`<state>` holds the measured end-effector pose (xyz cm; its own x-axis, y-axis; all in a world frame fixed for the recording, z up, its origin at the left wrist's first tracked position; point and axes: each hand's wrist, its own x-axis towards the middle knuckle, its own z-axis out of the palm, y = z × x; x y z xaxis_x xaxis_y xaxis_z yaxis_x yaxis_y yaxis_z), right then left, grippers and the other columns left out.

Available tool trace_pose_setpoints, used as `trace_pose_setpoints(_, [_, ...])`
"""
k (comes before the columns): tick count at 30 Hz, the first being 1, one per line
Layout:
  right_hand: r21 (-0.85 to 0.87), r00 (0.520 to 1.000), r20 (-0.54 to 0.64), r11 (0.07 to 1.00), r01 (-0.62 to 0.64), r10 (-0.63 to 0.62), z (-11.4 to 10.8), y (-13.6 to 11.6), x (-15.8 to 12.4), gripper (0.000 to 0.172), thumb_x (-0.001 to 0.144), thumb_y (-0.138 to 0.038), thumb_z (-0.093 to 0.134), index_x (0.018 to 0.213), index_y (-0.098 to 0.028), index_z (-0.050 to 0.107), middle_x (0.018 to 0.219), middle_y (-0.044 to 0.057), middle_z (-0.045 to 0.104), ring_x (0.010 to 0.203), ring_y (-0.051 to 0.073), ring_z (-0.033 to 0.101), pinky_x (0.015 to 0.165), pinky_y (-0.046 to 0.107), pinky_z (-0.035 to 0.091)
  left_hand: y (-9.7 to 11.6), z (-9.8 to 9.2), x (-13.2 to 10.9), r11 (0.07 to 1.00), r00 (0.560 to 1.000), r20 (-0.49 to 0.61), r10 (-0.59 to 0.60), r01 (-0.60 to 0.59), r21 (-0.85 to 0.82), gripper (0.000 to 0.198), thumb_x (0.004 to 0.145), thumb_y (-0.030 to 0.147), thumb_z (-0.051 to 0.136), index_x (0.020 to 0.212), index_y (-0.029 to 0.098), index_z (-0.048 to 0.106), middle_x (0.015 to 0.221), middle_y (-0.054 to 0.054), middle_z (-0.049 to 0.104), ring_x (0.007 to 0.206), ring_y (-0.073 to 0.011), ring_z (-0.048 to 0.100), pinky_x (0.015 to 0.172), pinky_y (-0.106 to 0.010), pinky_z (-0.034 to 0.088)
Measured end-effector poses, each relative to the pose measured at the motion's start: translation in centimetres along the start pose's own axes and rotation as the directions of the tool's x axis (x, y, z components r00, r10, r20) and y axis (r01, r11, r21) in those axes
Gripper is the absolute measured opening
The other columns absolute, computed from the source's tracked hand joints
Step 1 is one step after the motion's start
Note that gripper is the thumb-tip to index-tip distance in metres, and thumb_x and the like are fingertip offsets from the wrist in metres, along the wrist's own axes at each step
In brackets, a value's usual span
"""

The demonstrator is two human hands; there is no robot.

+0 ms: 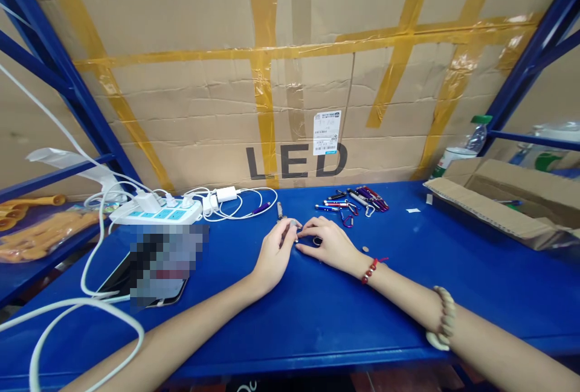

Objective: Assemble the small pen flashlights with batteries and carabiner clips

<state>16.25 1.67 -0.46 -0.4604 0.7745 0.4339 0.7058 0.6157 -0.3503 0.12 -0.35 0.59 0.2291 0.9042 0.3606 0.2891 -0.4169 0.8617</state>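
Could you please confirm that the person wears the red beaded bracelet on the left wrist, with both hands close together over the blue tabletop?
Not quite: the head view shows the red beaded bracelet on the wrist of the right hand, not the left hand. Both hands are indeed close together over the blue tabletop.

Shelf top (362, 325): smooth paint, metal by the look of it, softly shiny from where I stand.
Big carton (203, 114): matt cardboard, creased and wrinkled.
Tape (263, 23): glossy plastic film, catching the light.
Barcode label (325, 129): smooth paper, apparently.
Clip-on tubes (360, 200): shiny, metallic-looking.
Small held piece (293, 223): metal-like, too small to be sure.
Power strip (163, 215): smooth, hard plastic.
Bottle (476, 137): clear, glossy plastic.
Open box (475, 199): matt cardboard, rough-edged.
Pale bracelet (447, 313): rounded beads, smooth-looking.
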Motion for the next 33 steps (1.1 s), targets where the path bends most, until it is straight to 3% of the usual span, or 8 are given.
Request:
trace_pose_setpoints(4, [0.025, 0.999, 0.000, 0.999, -0.035, 0.035, 0.3, -0.3, 0.2, 0.016, 0.078, -0.031, 0.062, 0.087, -0.023, 0.071, 0.091, 0.004, 0.065, 0.085, 0.018, 0.056, 0.077, 0.033, 0.045, -0.1, 0.0, 0.0, 1.000, 1.000, 0.002, 0.005, -0.005, -0.004, 0.024, 0.089, 0.035, 0.039, 0.090, 0.019, 0.058, 0.082, -0.002, 0.060, 0.073, -0.0139, 0.055, 0.066, -0.023, 0.043])
trace_pose_setpoints(9, [0.062, 0.997, -0.023, 0.995, -0.077, 0.078, 0.5, -0.6, 0.6, 0.007, 0.075, -0.024, 0.064, 0.077, -0.020, 0.069, 0.089, 0.003, 0.065, 0.084, 0.017, 0.057, 0.077, 0.033, 0.043, -0.5, 0.1, 0.2, 0.999, 0.999, -0.002, 0.033, -0.033, 0.037, 0.021, 0.088, 0.030, 0.043, 0.091, 0.020, 0.061, 0.086, -0.003, 0.063, 0.076, -0.0152, 0.056, 0.073, -0.025, 0.044])
trace_pose_setpoints(17, [0.118, 0.999, -0.003, 0.992, -0.043, 0.044, 0.8, 0.0, 0.6, 0.009, 0.079, -0.024, 0.061, 0.080, -0.018, 0.067, 0.088, 0.005, 0.065, 0.085, 0.017, 0.058, 0.078, 0.033, 0.044, -0.4, 0.2, 0.2, 0.999, 0.999, 0.016, 0.043, -0.043, 0.020, 0.017, 0.085, 0.028, 0.047, 0.092, 0.019, 0.060, 0.094, -0.003, 0.064, 0.088, -0.0168, 0.057, 0.081, -0.026, 0.042])
trace_pose_setpoints(20, [0.185, 0.992, -0.112, 0.982, -0.038, 0.059, 0.4, 0.0, 0.7, 0.012, 0.082, -0.025, 0.057, 0.081, -0.018, 0.066, 0.089, 0.005, 0.064, 0.083, 0.016, 0.058, 0.076, 0.031, 0.045, -0.4, 0.2, 0.2, 1.000, 1.000, 0.014, -0.002, 0.002, 0.018, 0.017, 0.085, 0.031, 0.046, 0.091, 0.019, 0.058, 0.083, -0.002, 0.061, 0.077, -0.0152, 0.055, 0.071, -0.024, 0.042])
trace_pose_setpoints(25, [0.334, 0.927, -0.355, 0.942, 0.002, 0.124, -0.5, -0.6, 0.8, 0.015, 0.085, -0.028, 0.052, 0.085, -0.019, 0.065, 0.086, 0.006, 0.062, 0.078, 0.016, 0.059, 0.075, 0.031, 0.049, -0.7, 0.3, 0.3, 0.998, 0.998, 0.046, -0.043, 0.041, 0.047, 0.023, 0.089, 0.035, 0.038, 0.084, 0.019, 0.053, 0.064, 0.003, 0.047, 0.059, -0.0115, 0.045, 0.059, -0.022, 0.035])
trace_pose_setpoints(33, [0.379, 0.933, -0.357, 0.909, 0.173, -0.029, -0.4, -0.9, 0.4, 0.018, 0.085, -0.028, 0.052, 0.085, -0.021, 0.068, 0.087, 0.005, 0.060, 0.083, 0.016, 0.059, 0.077, 0.031, 0.049, -0.7, 0.3, 0.3, 0.996, 0.997, 0.064, -0.048, 0.044, 0.072, 0.028, 0.089, 0.036, 0.036, 0.070, 0.018, 0.046, 0.063, 0.003, 0.045, 0.059, -0.0109, 0.043, 0.060, -0.022, 0.033])
